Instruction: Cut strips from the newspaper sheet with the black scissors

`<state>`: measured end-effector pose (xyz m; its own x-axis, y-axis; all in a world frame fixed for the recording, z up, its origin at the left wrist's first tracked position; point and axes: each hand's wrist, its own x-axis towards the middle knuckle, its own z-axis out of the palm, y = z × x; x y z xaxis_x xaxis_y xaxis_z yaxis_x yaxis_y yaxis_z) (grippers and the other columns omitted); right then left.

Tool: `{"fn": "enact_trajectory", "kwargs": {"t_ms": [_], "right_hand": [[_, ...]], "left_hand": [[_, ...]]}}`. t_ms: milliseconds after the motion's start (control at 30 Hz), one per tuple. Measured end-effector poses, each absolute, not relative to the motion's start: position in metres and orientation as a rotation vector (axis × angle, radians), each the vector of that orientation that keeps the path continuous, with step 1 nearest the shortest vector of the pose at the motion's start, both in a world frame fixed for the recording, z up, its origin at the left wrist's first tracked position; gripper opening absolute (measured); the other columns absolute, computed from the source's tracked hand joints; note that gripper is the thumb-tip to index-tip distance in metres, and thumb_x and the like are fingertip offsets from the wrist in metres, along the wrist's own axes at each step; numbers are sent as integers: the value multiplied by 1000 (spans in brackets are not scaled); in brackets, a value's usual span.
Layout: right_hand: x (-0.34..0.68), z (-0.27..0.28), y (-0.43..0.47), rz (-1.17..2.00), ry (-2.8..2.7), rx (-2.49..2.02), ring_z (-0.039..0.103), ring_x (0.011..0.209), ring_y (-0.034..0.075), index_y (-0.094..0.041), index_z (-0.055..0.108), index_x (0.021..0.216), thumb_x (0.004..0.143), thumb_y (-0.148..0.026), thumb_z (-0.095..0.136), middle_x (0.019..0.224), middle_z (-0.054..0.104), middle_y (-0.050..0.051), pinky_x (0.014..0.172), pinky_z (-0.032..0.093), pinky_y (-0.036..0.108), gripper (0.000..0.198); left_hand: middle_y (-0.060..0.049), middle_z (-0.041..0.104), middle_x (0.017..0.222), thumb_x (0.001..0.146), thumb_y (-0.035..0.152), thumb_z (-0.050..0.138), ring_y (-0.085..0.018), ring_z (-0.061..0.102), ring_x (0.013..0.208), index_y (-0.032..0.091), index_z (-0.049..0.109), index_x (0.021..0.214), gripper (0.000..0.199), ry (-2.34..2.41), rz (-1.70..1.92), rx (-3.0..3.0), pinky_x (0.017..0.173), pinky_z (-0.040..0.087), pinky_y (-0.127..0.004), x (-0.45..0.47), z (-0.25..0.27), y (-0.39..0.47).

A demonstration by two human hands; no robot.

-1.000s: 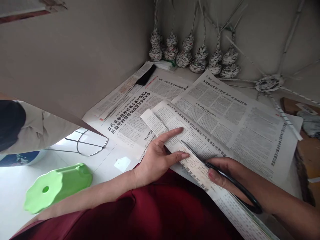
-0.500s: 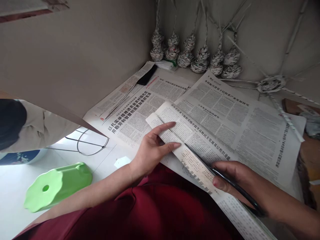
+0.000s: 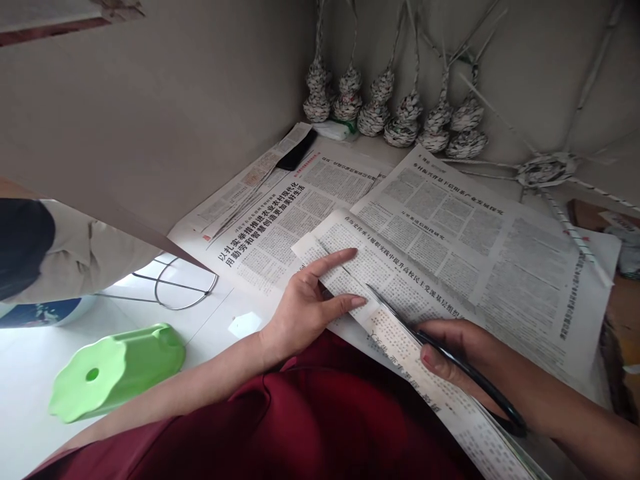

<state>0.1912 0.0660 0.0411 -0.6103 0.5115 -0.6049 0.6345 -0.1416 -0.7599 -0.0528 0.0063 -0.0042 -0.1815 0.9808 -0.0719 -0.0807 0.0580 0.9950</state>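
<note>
My right hand (image 3: pixel 465 353) grips a pair of scissors (image 3: pixel 467 373) with black handles. Their narrow blades point up-left along a cut in a folded newspaper sheet (image 3: pixel 385 247). At the far end of that cut, my left hand (image 3: pixel 310 300) pinches the strip side of the paper, with its thumb and index finger lying on top. Its other fingers are tucked under, partly hidden. The partly cut strip (image 3: pixel 400 347) runs down to the lower right, under the right hand. Beneath lie more printed newspaper sheets (image 3: pixel 270 227).
Several gourd-shaped woven paper pieces (image 3: pixel 410 123) stand along the back wall. A woven paper disc with spokes (image 3: pixel 545 170) is at right. A black phone-like object (image 3: pixel 296 150) lies on the papers. A green stool (image 3: pixel 115 373) and a wire ring (image 3: pixel 185 307) are at left.
The scissor blades have opened a little, and the tips stand slightly clear of the cut. My left hand has shifted very slightly; the view has drifted a bit.
</note>
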Motion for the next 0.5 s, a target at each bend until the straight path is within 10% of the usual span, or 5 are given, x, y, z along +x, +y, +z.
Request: {"fn": "enact_trajectory", "kwargs": {"t_ms": [500], "right_hand": [[185,47,67,-1938,1957,1359,60,66,18,-20,67,84,79,-72,68,69,61,2,59,49,29,52]], "left_hand": [[-8,68,130,74,28,86,-35,62,122,25,62,136,67,1196,1305,932,93,58,-47,-49,-3,4]]}}
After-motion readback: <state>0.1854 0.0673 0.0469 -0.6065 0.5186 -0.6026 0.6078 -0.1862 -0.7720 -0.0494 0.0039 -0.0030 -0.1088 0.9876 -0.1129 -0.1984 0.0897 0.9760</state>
